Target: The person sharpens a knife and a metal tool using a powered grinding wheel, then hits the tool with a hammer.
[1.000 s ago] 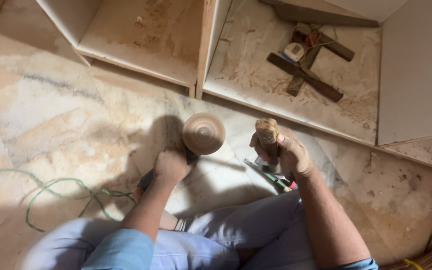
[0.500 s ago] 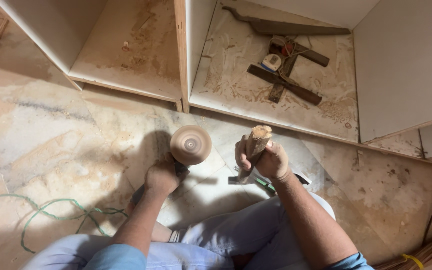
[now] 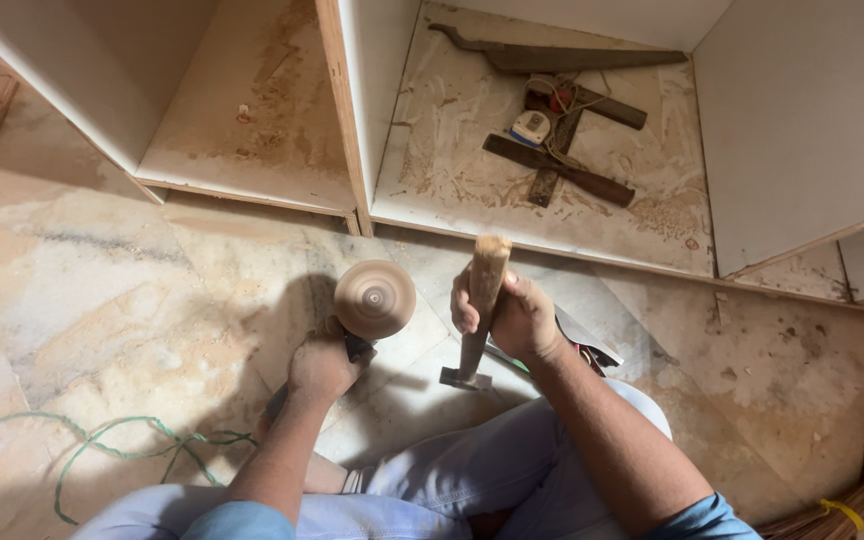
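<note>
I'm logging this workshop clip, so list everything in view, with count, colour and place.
Sanding disc tool: one, tan disc blurred, dark body, gripped by the left hand at centre.
Hammer: one, pale wooden handle up, dark metal head down on the floor, gripped by the right hand.
Cabinet: one, white panels with raw wooden edges, lying open across the top.
Dark wooden pieces: about four, in the right compartment; one long curved piece at the back.
Small white and blue object: one, with pale cord, on those pieces.
Green cord: one, looped on the floor, lower left.
Floor: beige marbled stone, dusty.
Jeans: blue, bottom centre.
Left hand: closed on the tool.
Right hand: closed on the hammer handle.
</note>
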